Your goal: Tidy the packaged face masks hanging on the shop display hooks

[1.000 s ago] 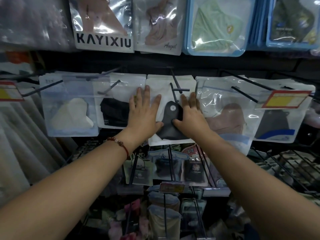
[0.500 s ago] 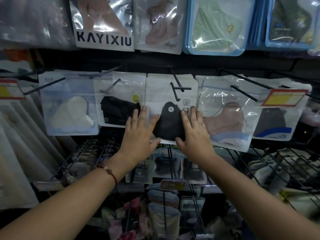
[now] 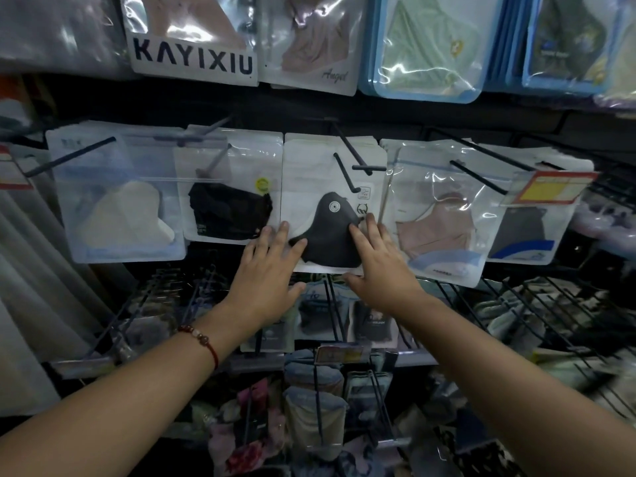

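Both hands have slid down the white mask pack (image 3: 330, 204) hanging on the middle hook (image 3: 344, 172); left hand (image 3: 266, 270) and right hand (image 3: 380, 261) lie flat, fingers spread; it looks straight now, maybe done.

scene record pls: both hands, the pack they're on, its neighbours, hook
left hand: flat, fingers straight, on the pack's lower left edge
right hand: flat, fingers straight, on the pack's lower right edge
black mask pack: white pouch on the middle hook, hanging straight
hook: black, sticks out through the pack's top
left neighbour: black mask, clear pouch
right neighbour: pink mask, clear pouch
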A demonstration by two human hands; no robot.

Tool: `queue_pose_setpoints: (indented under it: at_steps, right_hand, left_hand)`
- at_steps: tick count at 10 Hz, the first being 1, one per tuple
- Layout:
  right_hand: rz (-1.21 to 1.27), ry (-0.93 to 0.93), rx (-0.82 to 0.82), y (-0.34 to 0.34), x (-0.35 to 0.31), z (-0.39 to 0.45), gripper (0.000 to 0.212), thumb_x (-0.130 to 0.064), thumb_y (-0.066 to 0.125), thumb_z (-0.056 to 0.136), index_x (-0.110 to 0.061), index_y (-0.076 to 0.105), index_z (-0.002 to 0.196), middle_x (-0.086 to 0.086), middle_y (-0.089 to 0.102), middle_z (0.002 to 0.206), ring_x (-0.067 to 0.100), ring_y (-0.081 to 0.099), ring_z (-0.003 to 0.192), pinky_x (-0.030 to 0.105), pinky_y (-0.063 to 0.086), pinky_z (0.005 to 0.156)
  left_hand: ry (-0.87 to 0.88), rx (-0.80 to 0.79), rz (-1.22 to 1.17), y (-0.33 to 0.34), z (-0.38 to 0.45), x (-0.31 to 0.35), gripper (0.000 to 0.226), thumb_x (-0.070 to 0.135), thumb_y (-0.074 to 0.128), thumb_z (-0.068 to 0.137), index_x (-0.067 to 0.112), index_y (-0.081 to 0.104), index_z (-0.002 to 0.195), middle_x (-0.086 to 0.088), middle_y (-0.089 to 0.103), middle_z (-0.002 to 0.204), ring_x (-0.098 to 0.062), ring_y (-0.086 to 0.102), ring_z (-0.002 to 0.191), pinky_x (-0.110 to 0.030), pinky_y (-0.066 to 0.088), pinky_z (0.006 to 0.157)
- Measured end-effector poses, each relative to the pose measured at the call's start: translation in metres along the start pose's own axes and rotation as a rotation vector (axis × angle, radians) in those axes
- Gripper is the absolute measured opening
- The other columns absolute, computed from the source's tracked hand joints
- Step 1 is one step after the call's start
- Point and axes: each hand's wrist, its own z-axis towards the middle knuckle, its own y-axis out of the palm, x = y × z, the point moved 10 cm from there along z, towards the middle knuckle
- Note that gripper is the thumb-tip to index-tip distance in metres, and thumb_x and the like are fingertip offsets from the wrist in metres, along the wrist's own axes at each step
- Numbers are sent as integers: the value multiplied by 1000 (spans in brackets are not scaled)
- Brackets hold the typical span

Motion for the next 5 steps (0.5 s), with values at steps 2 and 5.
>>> queue_pose_setpoints:
  at_steps: [2,5]
  right_hand:
    - [5,20,-69,-12,1,-3,85,-44,59,93,-23,8,157,3,-11,165,31,-2,150,45,5,121]
    - [155,74,-166,-62,-6,-39,81,-48,58,93,-24,14,156,7,0,165,31,3,151,47,15,120]
  left_hand:
    - [-4,-12,-19,0,-7,-6,74,55,45,98,25,13,159,-10,-3,167,-33,-2,153,-48,8,124]
    - [-150,-182,-68,-58,-32,2,71,59,37,100,30,11,158,-9,4,167,-33,7,153,-46,15,122]
